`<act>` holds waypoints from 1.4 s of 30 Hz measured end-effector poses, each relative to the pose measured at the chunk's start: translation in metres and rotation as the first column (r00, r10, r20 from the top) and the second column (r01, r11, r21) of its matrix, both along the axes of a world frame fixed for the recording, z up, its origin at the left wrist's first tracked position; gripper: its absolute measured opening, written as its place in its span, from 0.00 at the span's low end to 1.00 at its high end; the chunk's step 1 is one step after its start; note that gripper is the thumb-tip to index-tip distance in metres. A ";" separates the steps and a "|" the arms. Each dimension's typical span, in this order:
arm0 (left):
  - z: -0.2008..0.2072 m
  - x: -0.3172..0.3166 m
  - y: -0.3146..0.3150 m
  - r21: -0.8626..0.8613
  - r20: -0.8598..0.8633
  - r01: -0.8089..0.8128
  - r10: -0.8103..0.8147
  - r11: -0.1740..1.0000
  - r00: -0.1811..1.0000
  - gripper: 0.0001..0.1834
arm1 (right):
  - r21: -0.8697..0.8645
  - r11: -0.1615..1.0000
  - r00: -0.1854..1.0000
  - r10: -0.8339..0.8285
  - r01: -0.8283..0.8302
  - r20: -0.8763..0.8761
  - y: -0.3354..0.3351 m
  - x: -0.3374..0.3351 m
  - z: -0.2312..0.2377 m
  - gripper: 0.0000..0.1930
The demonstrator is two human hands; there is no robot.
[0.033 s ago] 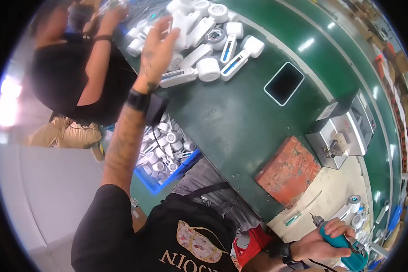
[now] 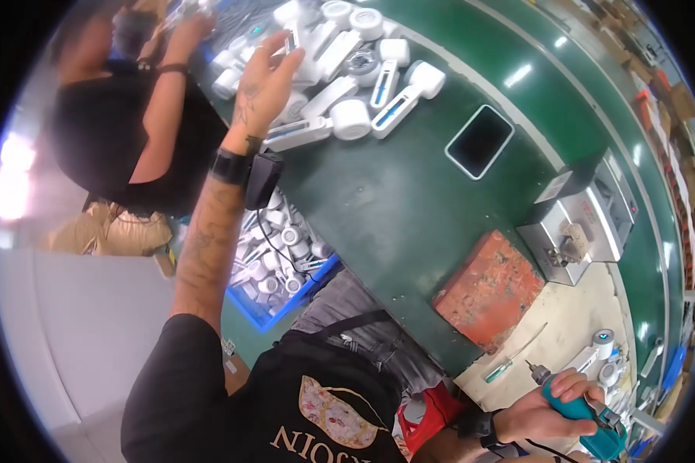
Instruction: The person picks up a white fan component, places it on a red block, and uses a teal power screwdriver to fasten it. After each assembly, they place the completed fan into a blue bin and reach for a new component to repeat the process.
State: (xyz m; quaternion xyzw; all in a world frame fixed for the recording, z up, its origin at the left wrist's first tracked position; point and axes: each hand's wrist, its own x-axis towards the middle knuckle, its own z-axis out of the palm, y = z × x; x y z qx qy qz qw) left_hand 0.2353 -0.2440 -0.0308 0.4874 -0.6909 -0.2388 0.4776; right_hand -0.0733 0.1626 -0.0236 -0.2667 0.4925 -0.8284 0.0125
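The left hand [image 2: 264, 92], its wrist ringed by one black strap [image 2: 232, 166], reached over a loose heap of smooth white plastic devices with drum-shaped heads and flat, rounded handles [image 2: 351, 119]; its thumb and fingers stood apart and slightly bent, and whether the fingertips pinched anything could not be told. The heap's pieces overlapped too much for a full count, though at least two handles showed a narrow blue strip. The right hand [image 2: 552, 413] was wrapped firmly around one teal power screwdriver with a metal tip [image 2: 606, 444], at the lower right, beside a pale, flat, cream-coloured sheet [image 2: 587, 309]. On that sheet lay one slim hand screwdriver with a translucent green handle [image 2: 499, 373], and near the right hand were at least two more white round-headed pieces [image 2: 603, 339]. One thick red rectangular block, its surface chipped and pitted [image 2: 490, 292], lay partly over the sheet's edge, just beside one boxy grey metal machine [image 2: 556, 224]. Farther up the smooth dark-green tabletop [image 2: 347, 208] lay one flat black-faced slab with rounded corners and a pale rim [image 2: 480, 143]. Below the table edge, one blue plastic crate [image 2: 266, 318] held many similar white pieces, uncountable in their jumble. One co-worker in a dark top [image 2: 100, 135] sat at the upper left.
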 end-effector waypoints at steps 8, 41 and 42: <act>0.012 -0.170 0.133 -0.190 0.214 0.645 -0.610 0.740 0.763 0.18 | 0.124 0.989 0.993 -0.066 0.077 -0.096 0.036 0.009 -0.015 0.36; -0.020 -0.256 0.204 0.185 0.264 0.975 -0.962 0.122 0.071 0.11 | 0.244 0.969 0.997 -0.062 0.046 0.055 0.014 0.006 0.029 0.39; -0.021 -0.253 0.198 0.181 0.307 0.973 -0.948 0.146 0.086 0.12 | 0.248 0.968 0.997 -0.057 0.044 0.047 0.001 0.001 0.029 0.39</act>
